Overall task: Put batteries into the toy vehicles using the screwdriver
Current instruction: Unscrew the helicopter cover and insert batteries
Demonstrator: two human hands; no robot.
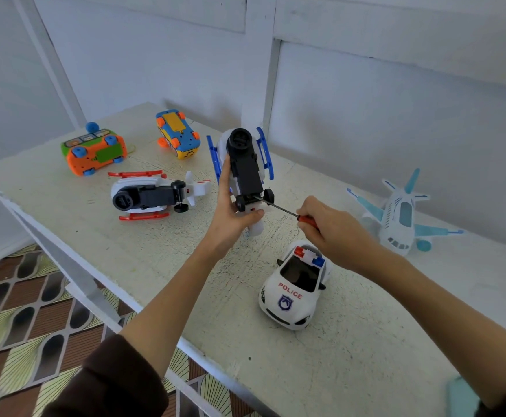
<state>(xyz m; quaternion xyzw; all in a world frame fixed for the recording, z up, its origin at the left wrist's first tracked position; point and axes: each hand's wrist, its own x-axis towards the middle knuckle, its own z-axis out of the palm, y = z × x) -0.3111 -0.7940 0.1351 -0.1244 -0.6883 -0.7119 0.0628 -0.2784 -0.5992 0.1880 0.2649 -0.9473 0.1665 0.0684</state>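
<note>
My left hand (233,209) grips a white toy helicopter with blue skids (243,164), held belly-up above the table so its black underside faces me. My right hand (329,228) holds a red-handled screwdriver (287,211); its metal tip sits at the lower end of the black underside, between the small wheels. No batteries are visible.
On the white table (185,275) lie a red-skid helicopter (152,195) on its back, an orange-green toy car (95,152) and a blue-yellow toy car (179,133), both overturned. A police car (295,285) stands near my right wrist, a light-blue plane (402,212) by the wall.
</note>
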